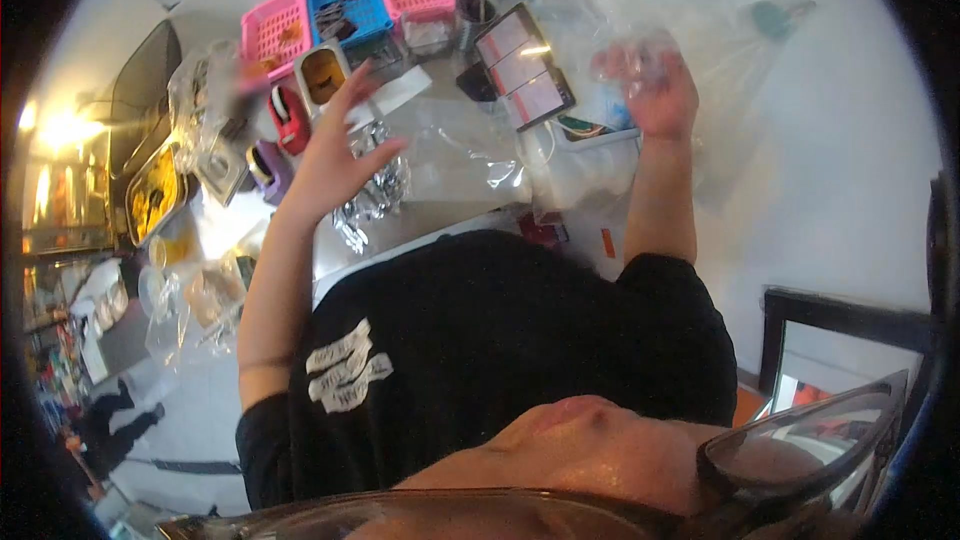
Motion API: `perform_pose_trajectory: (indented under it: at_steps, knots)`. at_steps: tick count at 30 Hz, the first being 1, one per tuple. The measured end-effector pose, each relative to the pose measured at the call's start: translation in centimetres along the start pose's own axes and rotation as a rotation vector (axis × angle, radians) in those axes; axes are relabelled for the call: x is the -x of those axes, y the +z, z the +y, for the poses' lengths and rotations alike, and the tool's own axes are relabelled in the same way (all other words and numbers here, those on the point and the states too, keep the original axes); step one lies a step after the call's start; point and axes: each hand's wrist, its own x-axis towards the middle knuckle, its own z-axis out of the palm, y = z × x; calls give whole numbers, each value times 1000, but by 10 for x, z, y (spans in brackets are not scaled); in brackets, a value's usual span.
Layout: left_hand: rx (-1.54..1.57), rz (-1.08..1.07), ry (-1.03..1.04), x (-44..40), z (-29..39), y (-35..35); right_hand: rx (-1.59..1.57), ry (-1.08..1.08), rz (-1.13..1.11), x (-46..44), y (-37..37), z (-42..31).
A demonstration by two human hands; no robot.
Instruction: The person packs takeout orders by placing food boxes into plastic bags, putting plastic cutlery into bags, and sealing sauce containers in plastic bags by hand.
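Note:
My left hand (335, 160) is held above the work table with its thumb and fingers spread, holding nothing. Crinkled silver foil-like packaging (380, 185) lies just below and beside it. On the other side, my right hand (655, 85) is raised with its fingers curled around thin clear plastic (690, 30), apparently a bag or sheet. The plastic partly covers the fingers. Close to that hand, a tablet-like screen (525, 65) leans upright. A shallow white tray (600, 140) with small items sits beneath the hand. More clear plastic (480, 155) lies between the two hands.
Pink (277, 30) and blue baskets (345, 0) stand at the back. A red tape dispenser (289, 120), a purple dispenser (268, 170) and a metal container (322, 75) are on the left. Farther left is a tray of yellow food (157, 195). A dark-framed opening (840, 330) is lower right.

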Motion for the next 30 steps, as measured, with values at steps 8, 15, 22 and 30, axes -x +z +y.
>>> perform_pose_trajectory:
  at_steps: [8,15,22,30]
  knots:
    - [251,143,-392,-47,-10,42,-465,450,-37,56,45,54]
    - [1377,-123,-153,62,-103,-26,-27,477,385,45,55,91]
    - [132,-90,-675,155,-121,-80,1,912,-195,77,83,169]
    - [305,-396,-674,269,-112,-117,-159,895,262,118,113,261]
